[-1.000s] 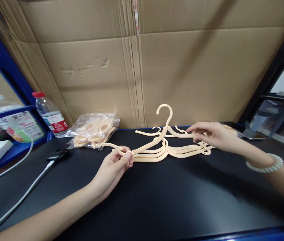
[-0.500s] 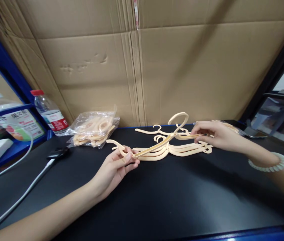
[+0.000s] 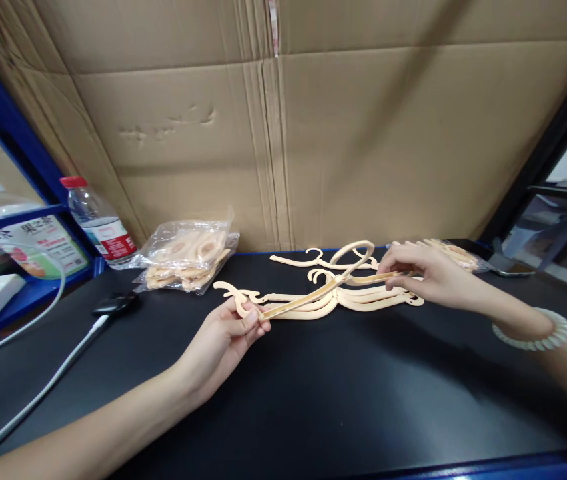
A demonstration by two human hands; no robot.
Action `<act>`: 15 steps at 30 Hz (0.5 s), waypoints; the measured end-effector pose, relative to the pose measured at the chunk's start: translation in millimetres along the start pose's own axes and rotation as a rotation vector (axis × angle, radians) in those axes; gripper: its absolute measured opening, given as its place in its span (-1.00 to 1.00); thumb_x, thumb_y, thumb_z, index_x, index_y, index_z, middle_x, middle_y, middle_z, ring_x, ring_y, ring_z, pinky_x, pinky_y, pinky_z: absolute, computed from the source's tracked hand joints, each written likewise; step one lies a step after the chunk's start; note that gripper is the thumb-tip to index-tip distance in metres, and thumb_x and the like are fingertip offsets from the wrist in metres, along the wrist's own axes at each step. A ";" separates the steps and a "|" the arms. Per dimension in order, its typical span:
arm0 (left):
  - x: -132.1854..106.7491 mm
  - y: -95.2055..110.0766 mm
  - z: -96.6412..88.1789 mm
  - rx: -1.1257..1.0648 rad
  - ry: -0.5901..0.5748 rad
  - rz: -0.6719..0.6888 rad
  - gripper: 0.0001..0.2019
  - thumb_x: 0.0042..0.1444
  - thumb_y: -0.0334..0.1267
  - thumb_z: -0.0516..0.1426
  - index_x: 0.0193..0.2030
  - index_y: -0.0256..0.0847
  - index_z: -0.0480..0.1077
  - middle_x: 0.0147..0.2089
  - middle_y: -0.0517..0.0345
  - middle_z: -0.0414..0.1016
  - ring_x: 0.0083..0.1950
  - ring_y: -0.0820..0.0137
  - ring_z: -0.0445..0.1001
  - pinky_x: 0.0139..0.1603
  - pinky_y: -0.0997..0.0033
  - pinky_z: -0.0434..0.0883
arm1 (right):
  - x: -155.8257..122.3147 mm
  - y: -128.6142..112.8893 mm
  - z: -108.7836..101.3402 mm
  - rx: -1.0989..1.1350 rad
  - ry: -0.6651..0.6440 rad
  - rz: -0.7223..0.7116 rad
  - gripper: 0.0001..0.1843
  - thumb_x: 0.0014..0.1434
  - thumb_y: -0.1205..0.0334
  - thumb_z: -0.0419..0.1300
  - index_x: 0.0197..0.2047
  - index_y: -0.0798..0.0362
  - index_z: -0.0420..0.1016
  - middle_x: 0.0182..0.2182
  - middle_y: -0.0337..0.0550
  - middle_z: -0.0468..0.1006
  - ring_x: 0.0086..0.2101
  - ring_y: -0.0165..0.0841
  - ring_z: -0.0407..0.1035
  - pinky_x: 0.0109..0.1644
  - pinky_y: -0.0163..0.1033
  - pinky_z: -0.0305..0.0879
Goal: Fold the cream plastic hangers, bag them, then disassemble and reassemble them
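Note:
A cream plastic clothes hanger [image 3: 308, 299] is held between my two hands, tilted, with its large hook pointing up and away. My left hand [image 3: 231, 335] pinches its left end, where a small curved hook sticks out past the fingers. Near the other end, the fingers of my right hand [image 3: 419, 268] close on the arm of the hanger and partly hide it. Beneath and behind it lies a row of similar cream hangers [image 3: 368, 304], stacked close together on the black table [image 3: 343, 400]. One more hanger [image 3: 288, 261] lies flat farther back.
Clear bags of cream parts [image 3: 188, 257] sit at the back left, beside a red-capped bottle [image 3: 106, 227]. Another bag [image 3: 456, 257] lies behind my right hand. A white cable [image 3: 53, 383] with a black plug crosses the left side. Cardboard [image 3: 283, 133] stands along the back.
The held hanger's big hook has swung lower and slightly left. My left hand has shifted a little left and down; my right hand has barely moved.

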State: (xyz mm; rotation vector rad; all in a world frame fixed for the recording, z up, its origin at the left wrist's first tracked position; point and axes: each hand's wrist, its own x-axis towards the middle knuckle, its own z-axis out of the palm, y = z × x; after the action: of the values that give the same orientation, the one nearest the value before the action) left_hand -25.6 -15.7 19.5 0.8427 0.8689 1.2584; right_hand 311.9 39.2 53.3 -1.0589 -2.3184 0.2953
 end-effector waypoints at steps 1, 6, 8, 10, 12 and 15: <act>-0.1 -0.2 -0.5 0.009 0.019 0.001 -0.83 -0.13 -0.59 0.25 -0.53 -0.30 0.37 -0.46 0.17 0.45 -0.44 0.49 0.45 -0.34 0.59 0.47 | -0.3 -1.2 1.0 -0.007 -0.005 -0.013 -0.89 0.18 0.18 0.15 -0.29 0.02 0.45 -0.39 -0.14 0.54 -0.40 -0.32 0.40 -0.35 -0.24 0.26; -0.6 0.7 -3.5 0.066 0.080 0.037 -0.80 -0.21 -0.62 0.19 -0.57 -0.27 0.31 -0.50 0.20 0.42 -0.52 0.53 0.37 -0.51 0.65 0.36 | -1.5 -10.6 4.7 -0.027 -0.023 -0.046 -0.90 0.20 0.23 0.12 -0.30 0.02 0.45 -0.38 -0.15 0.53 -0.40 -0.35 0.38 -0.36 -0.27 0.24; -0.9 1.6 -3.3 0.073 0.080 0.053 -0.79 -0.24 -0.63 0.18 -0.57 -0.27 0.29 -0.53 0.23 0.39 -0.54 0.54 0.35 -0.55 0.67 0.32 | -1.6 -14.0 5.5 -0.026 -0.022 -0.038 -0.91 0.19 0.23 0.12 -0.31 0.02 0.44 -0.39 -0.17 0.52 -0.42 -0.37 0.37 -0.38 -0.28 0.23; -0.9 2.1 -2.1 0.072 0.089 0.064 -0.78 -0.26 -0.65 0.17 -0.57 -0.27 0.30 -0.55 0.25 0.38 -0.54 0.54 0.35 -0.55 0.67 0.32 | -1.7 -16.2 6.0 -0.019 -0.020 -0.020 -0.91 0.18 0.23 0.12 -0.32 0.01 0.43 -0.41 -0.18 0.52 -0.43 -0.37 0.38 -0.40 -0.28 0.24; -0.3 1.9 -0.7 0.076 0.114 0.078 -0.78 -0.24 -0.65 0.17 -0.57 -0.27 0.31 -0.55 0.24 0.38 -0.52 0.53 0.38 -0.51 0.66 0.37 | -1.8 -17.8 6.4 0.000 -0.018 0.013 -0.92 0.17 0.22 0.13 -0.33 0.01 0.41 -0.42 -0.18 0.52 -0.44 -0.37 0.39 -0.41 -0.29 0.25; 1.1 0.8 -0.1 0.084 0.141 0.116 -0.80 -0.16 -0.63 0.19 -0.57 -0.28 0.34 -0.54 0.22 0.42 -0.48 0.52 0.44 -0.41 0.63 0.45 | -2.0 -21.6 6.6 0.064 -0.038 0.073 -0.91 0.17 0.19 0.13 -0.34 0.00 0.38 -0.46 -0.20 0.52 -0.48 -0.38 0.40 -0.45 -0.30 0.26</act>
State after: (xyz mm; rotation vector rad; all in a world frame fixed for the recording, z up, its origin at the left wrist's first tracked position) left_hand -25.9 -14.5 20.1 0.8894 1.0030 1.4039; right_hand 295.7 23.6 56.1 -1.1175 -2.2911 0.4183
